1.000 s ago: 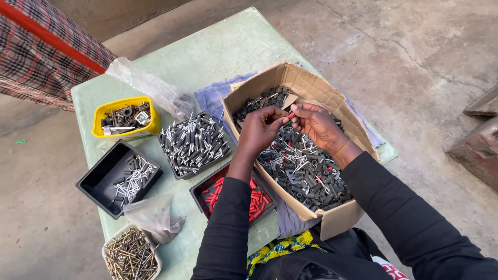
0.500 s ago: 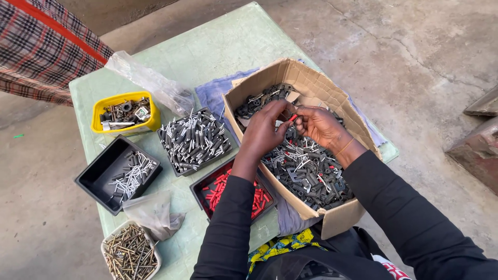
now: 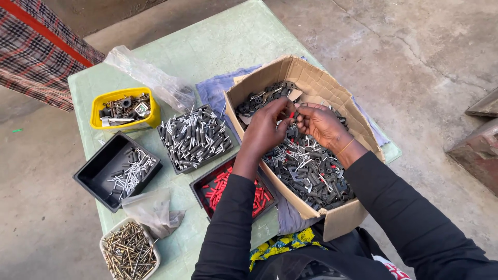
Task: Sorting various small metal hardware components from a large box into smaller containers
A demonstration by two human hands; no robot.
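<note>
Both hands meet over an open cardboard box (image 3: 311,75) filled with small black, silver and a few red parts (image 3: 306,168). My left hand (image 3: 264,127) and my right hand (image 3: 321,122) pinch a small red piece (image 3: 292,114) between their fingertips, just above the heap. The piece is mostly hidden by my fingers. Left of the box lie a black tray of red parts (image 3: 220,189) and a black tray of grey-and-silver parts (image 3: 193,137).
The pale green table (image 3: 207,46) also carries a yellow tub of mixed metal bits (image 3: 123,109), a black tray with silver pins (image 3: 111,168), a white tub of brassy screws (image 3: 128,254), clear plastic bags (image 3: 150,78) and a blue cloth (image 3: 212,91). Checked fabric (image 3: 36,46) hangs at top left.
The view has shifted slightly. My hands stay together over the box, fingers working the small piece, with little other movement.
</note>
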